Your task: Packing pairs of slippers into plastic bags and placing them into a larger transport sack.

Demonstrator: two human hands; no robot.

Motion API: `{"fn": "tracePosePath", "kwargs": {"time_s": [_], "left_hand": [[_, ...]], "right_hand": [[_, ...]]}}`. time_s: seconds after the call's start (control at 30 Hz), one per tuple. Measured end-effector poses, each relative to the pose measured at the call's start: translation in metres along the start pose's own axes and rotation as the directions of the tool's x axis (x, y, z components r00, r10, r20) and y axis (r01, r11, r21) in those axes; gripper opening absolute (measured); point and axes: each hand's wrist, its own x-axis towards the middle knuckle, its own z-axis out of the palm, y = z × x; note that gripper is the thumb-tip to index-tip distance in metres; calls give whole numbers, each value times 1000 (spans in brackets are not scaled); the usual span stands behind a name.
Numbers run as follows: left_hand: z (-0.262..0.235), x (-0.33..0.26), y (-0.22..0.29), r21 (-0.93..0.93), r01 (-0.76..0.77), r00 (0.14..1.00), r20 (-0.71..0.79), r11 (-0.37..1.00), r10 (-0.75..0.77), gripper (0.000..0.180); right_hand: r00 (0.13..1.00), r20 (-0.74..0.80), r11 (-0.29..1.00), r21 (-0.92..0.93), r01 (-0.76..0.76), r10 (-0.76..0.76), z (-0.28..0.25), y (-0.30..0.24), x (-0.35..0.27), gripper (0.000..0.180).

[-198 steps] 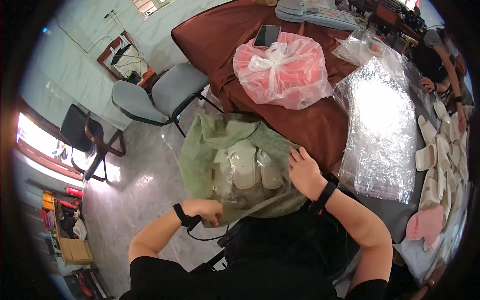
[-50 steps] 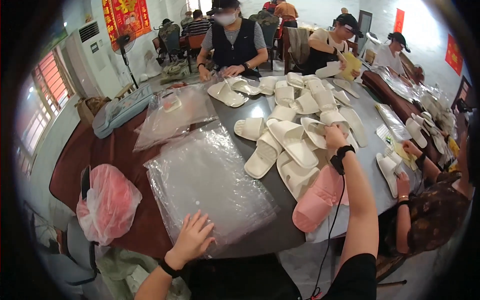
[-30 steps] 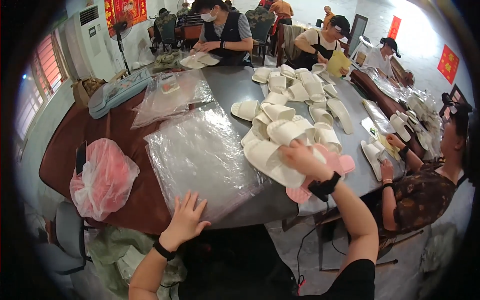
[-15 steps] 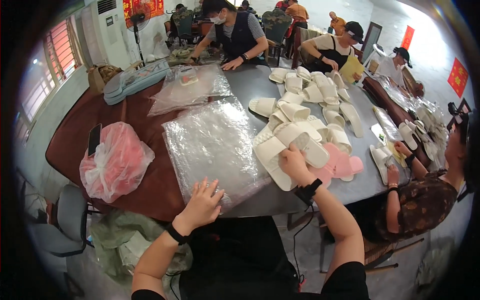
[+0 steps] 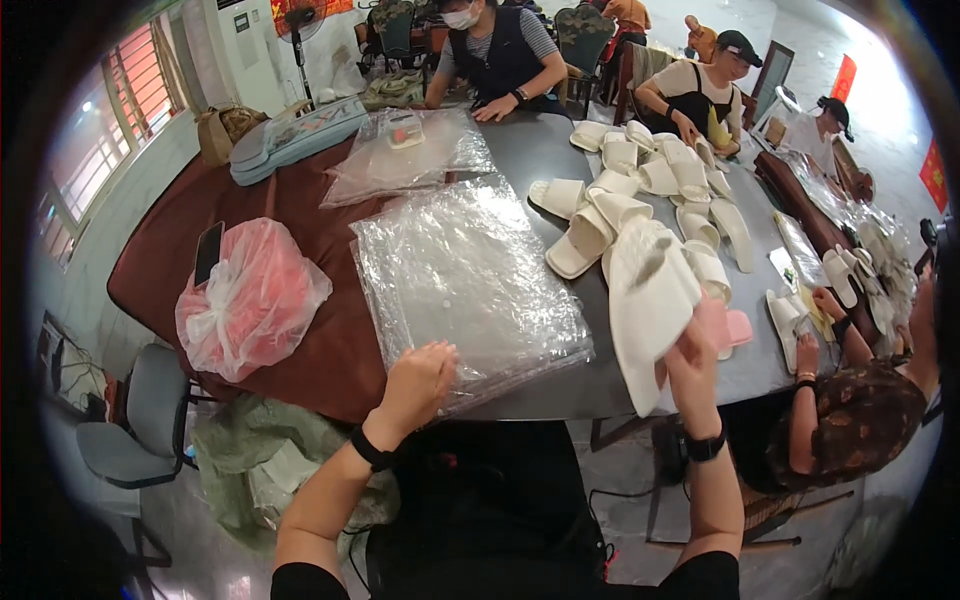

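My right hand point(image 5: 690, 365) grips a white slipper point(image 5: 650, 310), lifted and tilted on end with its toe down near the table's front edge; whether a second one is tucked against it I cannot tell. My left hand point(image 5: 418, 380) lies at the near left edge of a stack of clear plastic bags point(image 5: 460, 270), fingers drawn together; what they pinch, if anything, is hidden. Beyond the lifted slipper spreads a heap of white slippers point(image 5: 660, 175). Pink slippers point(image 5: 738, 328) show partly behind my right hand.
A tied bag of pink things point(image 5: 255, 310) with a phone point(image 5: 208, 252) on it sits on the brown cloth point(image 5: 335, 335) at left. More clear bags point(image 5: 400, 165) and a light-blue case point(image 5: 290, 140) lie farther back. A co-worker point(image 5: 850, 400) handles slippers at right; others work across the table.
My right hand has lifted the white slipper off the heap, bringing it nearer and turning it up on end. My left hand's spread fingers have drawn together at the bags' edge.
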Motion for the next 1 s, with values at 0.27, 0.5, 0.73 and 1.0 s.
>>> {"fn": "tracePosePath", "kwargs": {"time_s": [0.27,0.5,0.73,1.0], "left_hand": [[2,8,-1,-124,-15,996,-86,992,4,26],[-3,17,6,-254,44,985,-150,966,-84,22],[-3,12,8,-492,285,924,-88,823,-373,24],[-20,14,19,-775,14,875,-296,631,-382,28]], "right_hand": [[973,225,998,-25,55,-48,0,-14,-49,43],[954,295,991,-98,93,-61,-4,-15,-43,44],[971,228,997,10,-79,75,2,-9,-57,45],[976,213,998,34,-47,39,5,-16,-60,42]]}}
